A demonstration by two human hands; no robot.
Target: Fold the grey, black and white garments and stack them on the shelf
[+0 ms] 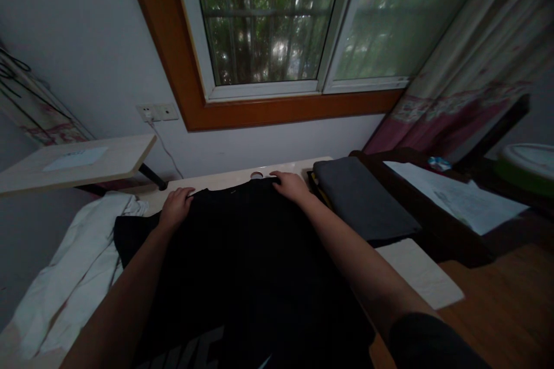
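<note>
A black garment (246, 253) with pale lettering near its lower edge lies spread over a light table (426, 277). My left hand (175, 206) rests on its far left corner, fingers curled over the cloth edge. My right hand (291, 184) lies on the far right corner, fingers bent and pressing the fabric. Both arms stretch forward over the garment.
A white cloth (82, 265) is heaped at the left. A folded dark grey garment (361, 199) lies at the right, beside a dark desk with papers (459, 196). A small wooden shelf (73, 162) juts out at the left under a wall socket (156, 112). Window and curtain stand behind.
</note>
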